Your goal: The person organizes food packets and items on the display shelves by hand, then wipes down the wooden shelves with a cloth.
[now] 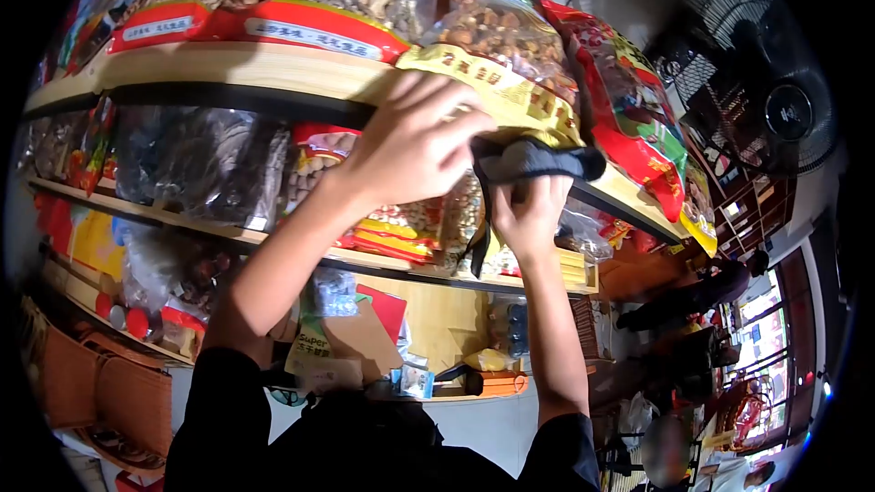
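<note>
My right hand (530,219) grips a dark grey cloth (538,162) from below, at the front edge of the top shelf. A black strip hangs down beside that wrist. The cloth presses close under the yellow lower end of a clear bag of brown dried goods (506,32). My left hand (419,141) is beside the cloth, in front of the shelf edge. Its fingers are bent toward the bag's lower left part, and whatever they may hold is hidden.
Large red-trimmed bags of dried goods (301,0) line the wooden top shelf (228,68). Dark packs (196,159) and other bags fill the lower shelves. A red bag (629,100) leans over the right end, near a black fan (756,64). A person (697,296) is farther right.
</note>
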Motion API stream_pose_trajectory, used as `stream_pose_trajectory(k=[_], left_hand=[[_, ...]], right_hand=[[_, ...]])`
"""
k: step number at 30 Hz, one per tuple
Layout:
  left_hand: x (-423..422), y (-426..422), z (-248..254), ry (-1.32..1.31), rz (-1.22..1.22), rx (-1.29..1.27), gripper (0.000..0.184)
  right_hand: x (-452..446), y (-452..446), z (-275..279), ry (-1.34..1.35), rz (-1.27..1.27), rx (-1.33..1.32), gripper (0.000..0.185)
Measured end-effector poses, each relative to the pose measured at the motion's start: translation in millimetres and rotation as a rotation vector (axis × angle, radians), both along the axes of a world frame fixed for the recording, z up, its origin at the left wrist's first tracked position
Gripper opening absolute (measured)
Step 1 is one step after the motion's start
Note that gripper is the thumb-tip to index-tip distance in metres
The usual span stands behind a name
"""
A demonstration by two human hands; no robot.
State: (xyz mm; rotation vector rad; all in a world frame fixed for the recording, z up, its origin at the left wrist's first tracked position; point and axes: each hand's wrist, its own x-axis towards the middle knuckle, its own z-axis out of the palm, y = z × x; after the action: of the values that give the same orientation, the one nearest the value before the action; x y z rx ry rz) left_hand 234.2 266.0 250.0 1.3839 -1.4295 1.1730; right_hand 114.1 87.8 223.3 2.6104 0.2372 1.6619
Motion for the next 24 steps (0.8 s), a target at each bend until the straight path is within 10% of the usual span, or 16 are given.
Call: stream_pose_trajectory(k=[10, 24], left_hand=[[96, 167, 7, 0.081, 0.402, -0.288, 0.014], [128, 177, -18, -0.047, 0.471, -0.346, 0.028]], right_hand=[[75, 95, 17, 0.015, 0.124, -0.181, 0.025], [100, 120, 45, -0.108, 0.051, -0.288, 0.042]])
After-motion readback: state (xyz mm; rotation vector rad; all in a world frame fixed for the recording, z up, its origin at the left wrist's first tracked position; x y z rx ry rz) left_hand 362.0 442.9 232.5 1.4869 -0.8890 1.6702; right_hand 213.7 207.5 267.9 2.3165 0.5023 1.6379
